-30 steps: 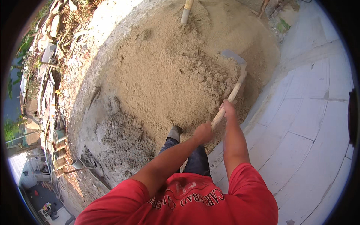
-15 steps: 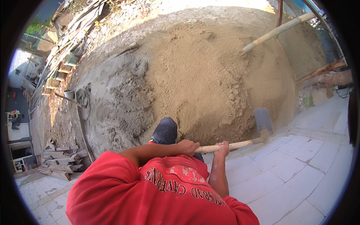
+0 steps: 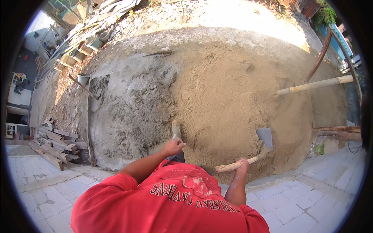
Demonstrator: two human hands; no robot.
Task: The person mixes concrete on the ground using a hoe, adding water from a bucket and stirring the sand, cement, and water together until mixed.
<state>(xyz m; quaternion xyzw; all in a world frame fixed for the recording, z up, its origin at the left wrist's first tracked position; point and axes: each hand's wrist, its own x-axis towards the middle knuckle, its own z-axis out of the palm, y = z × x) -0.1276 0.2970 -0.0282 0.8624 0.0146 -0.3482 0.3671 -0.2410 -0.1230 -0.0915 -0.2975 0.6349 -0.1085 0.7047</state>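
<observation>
My right hand [image 3: 243, 164] is wrapped around the wooden handle of a hoe [image 3: 227, 167], a little way in from its free end. The hoe's flat grey blade [image 3: 265, 136] lies at the right side of a tan sand heap [image 3: 221, 85], with some sand against it. Left of the hoe, my left hand [image 3: 173, 147] is off the handle. Its fingers are curled in, and I see nothing in them. Just beyond that hand, one of my feet [image 3: 176, 127] rests where the sand meets a grey mound [image 3: 136, 97].
Stacked wood scraps [image 3: 54, 143] lie at the left, beside a long board [image 3: 89, 120]. A small bucket [image 3: 83, 79] and a row of buckets [image 3: 93, 42] stand farther off. At the right, a pole [image 3: 314, 85] juts over the sand. Pale paving [image 3: 287, 200] borders the near side.
My left hand has let go of the hoe handle and moved left. The right hand still holds the hoe, whose blade now lies farther into the sand. My view has shifted.
</observation>
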